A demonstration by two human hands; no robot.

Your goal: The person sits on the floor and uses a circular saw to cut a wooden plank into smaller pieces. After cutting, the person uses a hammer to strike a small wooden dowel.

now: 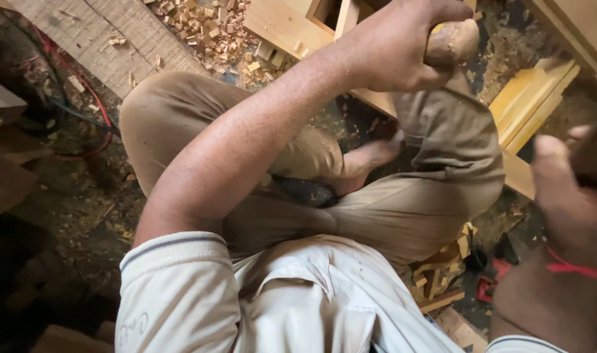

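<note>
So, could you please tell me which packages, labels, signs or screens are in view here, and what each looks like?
No packages, signs or screens are in view.
Small mark: on the pale shirt sleeve, lower left, faint grey curved strokes on cream cloth.

Floor (76, 196): dirt, sawdust-covered. On it: wood chip pile (207, 26), rough plank (82, 39), red cable (89, 98), pale timber frame pieces (533, 98), offcuts (442, 274).

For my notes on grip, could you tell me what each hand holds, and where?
Left hand grips a wooden handle near its rounded end. Right hand is blurred; its hold cannot be told.
</note>
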